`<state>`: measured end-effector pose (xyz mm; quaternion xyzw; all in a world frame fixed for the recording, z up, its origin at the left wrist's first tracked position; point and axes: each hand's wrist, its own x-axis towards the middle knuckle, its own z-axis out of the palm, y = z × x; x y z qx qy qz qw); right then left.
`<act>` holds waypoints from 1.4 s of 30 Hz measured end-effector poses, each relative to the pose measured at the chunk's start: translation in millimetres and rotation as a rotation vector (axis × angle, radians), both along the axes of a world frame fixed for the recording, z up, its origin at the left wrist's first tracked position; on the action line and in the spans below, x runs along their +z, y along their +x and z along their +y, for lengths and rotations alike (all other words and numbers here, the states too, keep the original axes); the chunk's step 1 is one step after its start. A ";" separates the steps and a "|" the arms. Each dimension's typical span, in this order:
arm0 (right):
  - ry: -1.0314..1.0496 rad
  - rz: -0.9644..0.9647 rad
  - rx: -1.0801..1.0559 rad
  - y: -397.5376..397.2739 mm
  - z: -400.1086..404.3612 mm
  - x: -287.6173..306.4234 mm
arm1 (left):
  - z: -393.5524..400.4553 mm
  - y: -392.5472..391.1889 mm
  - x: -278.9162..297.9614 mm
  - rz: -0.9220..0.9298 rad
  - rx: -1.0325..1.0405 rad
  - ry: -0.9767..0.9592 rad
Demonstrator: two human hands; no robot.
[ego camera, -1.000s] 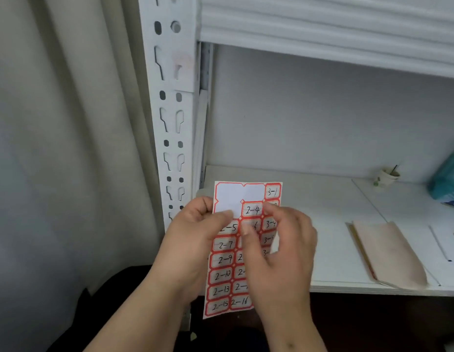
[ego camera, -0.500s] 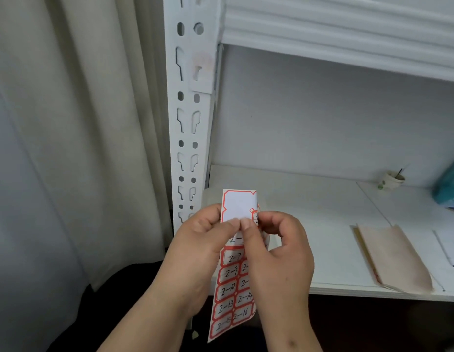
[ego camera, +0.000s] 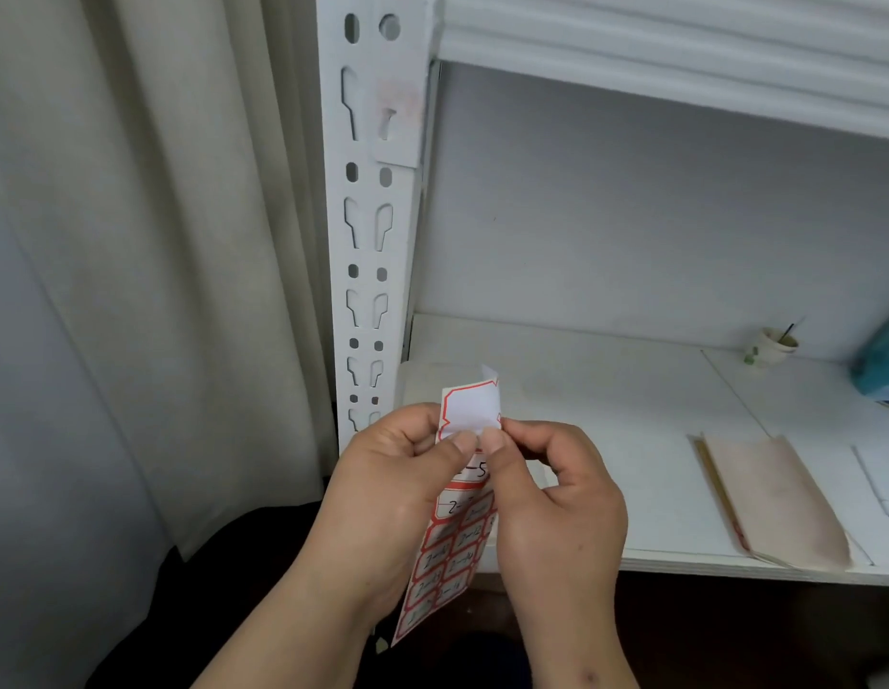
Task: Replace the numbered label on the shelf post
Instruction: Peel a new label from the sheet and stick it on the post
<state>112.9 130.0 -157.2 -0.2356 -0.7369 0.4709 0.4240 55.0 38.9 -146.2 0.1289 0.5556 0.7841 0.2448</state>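
- Hands meet in front of the shelf's lower left corner, both pinching one label sheet (ego camera: 454,534).
- Left hand (ego camera: 392,484) holds the sheet's left edge, thumb lying across its face and the other fingers curled behind.
- Right hand (ego camera: 551,494) has thumb and forefinger closed on the sheet just beside the left thumb, the remaining fingers curled into the palm.
- Label sheet hangs tilted, its top near the thumbs and its bottom corner dropping low between the wrists.
- Its stickers are small white rectangles with red borders, in rows, handwritten in black; "2-5" reads just under the thumbs, while the lower numbers are blurred.
- At the top of the sheet a blank white patch with a red outline shows, and its upper edge is folded or curling backwards.
- Shelf post (ego camera: 370,216) stands upright just behind and left of the hands: white metal with paired keyhole slots and round holes down its length.
- High on the post, a pale rectangular patch (ego camera: 400,121) with a faint reddish smudge covers one slot; no number is readable on it.
- Lower shelf (ego camera: 581,390) is white and carries a flat beige paper bag (ego camera: 775,499) at right, a thin pen (ego camera: 872,482) beside it, a small paper cup (ego camera: 773,346) at the back and a teal bag (ego camera: 880,360) at the edge of view.
- Cream curtain (ego camera: 183,241) hangs left of the post.
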 end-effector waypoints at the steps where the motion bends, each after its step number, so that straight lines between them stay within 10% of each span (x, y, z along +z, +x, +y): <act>1: -0.038 -0.008 0.013 0.8 0.9 0.4 | 0.3 -0.3 -0.8 -0.002 0.003 0.001; 37: -0.823 0.156 0.082 15.2 10.9 26.8 | -3.6 -2.4 2.0 0.059 0.236 -0.258; 42: -0.556 0.023 0.073 13.7 7.6 20.7 | -1.5 -2.3 0.6 0.005 0.171 -0.251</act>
